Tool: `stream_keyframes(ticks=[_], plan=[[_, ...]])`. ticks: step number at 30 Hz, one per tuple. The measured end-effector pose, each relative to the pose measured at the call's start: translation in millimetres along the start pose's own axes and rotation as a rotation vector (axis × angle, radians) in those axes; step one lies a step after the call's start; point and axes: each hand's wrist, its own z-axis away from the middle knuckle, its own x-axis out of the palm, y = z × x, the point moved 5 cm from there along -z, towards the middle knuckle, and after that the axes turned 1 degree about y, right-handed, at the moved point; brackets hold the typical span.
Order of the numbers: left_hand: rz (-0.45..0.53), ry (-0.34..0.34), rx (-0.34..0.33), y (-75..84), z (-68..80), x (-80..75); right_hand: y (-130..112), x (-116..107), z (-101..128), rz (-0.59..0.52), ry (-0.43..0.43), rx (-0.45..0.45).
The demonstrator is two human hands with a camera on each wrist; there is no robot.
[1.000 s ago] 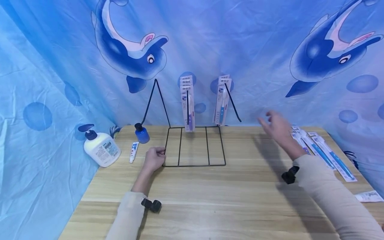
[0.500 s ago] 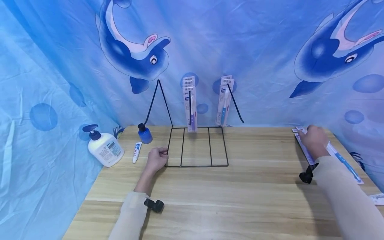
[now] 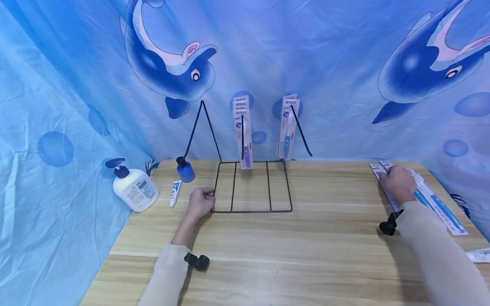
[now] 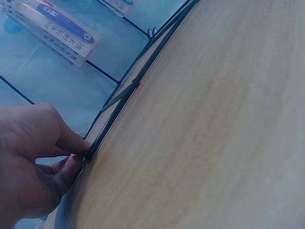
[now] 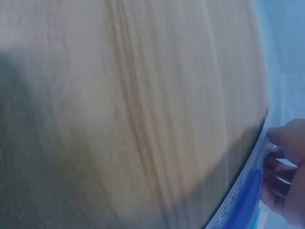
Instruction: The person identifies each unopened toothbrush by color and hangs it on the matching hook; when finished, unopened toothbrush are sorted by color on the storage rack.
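Observation:
My left hand (image 3: pixel 200 202) pinches the front left corner of a black wire display rack (image 3: pixel 250 211) between thumb and fingers; the left wrist view shows this grip close up. Purple toothbrush packs (image 3: pixel 246 146) hang one behind another from the rack's middle hook. Blue toothbrush packs (image 3: pixel 287 131) hang from its right hook, while the left hook is bare. At the table's right side, my right hand (image 3: pixel 399 182) reaches over flat toothbrush packs (image 3: pixel 445 208). Its thumb and curled fingers pinch the edge of a packaged toothbrush (image 5: pixel 243 200), partly hidden beneath the hand.
Left of the rack stand a blue bottle with a black cap (image 3: pixel 185 171) and a white pump bottle (image 3: pixel 135 191). A small toothpaste tube (image 3: pixel 175 193) lies nearby. Another white tube (image 3: pixel 479 255) lies at the right edge. A blue dolphin curtain (image 3: pixel 325 63) encloses the table.
My right hand has moved right from above the table and come down onto the toothbrush packs, its fingers now at one pack's edge. The left hand stays on the rack.

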Motion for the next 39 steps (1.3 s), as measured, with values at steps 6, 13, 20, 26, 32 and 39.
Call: stream_keyframes(ticks=[6,13,20,26,32,39], plan=[[-0.003,0.0,0.005,3.1,-1.7,1.9,2,-5,2,0.007,0.002,0.039],[-0.017,-0.008,-0.006,4.2,-1.1,2.0,-1,-13,5,-0.022,0.075,0.012],[-0.027,-0.011,0.002,5.9,-0.3,1.8,-7,-25,8,-0.024,0.1,-0.006],[-0.027,-0.015,0.005,6.4,-0.4,1.8,-21,-37,18,-0.067,0.142,-0.064],[-0.024,-0.019,0.003,6.6,0.6,0.8,-50,-59,34,-0.115,0.275,-0.182],[-0.043,-0.034,-0.019,4.4,1.7,-0.5,-106,-92,67,-0.17,0.477,-0.355]])
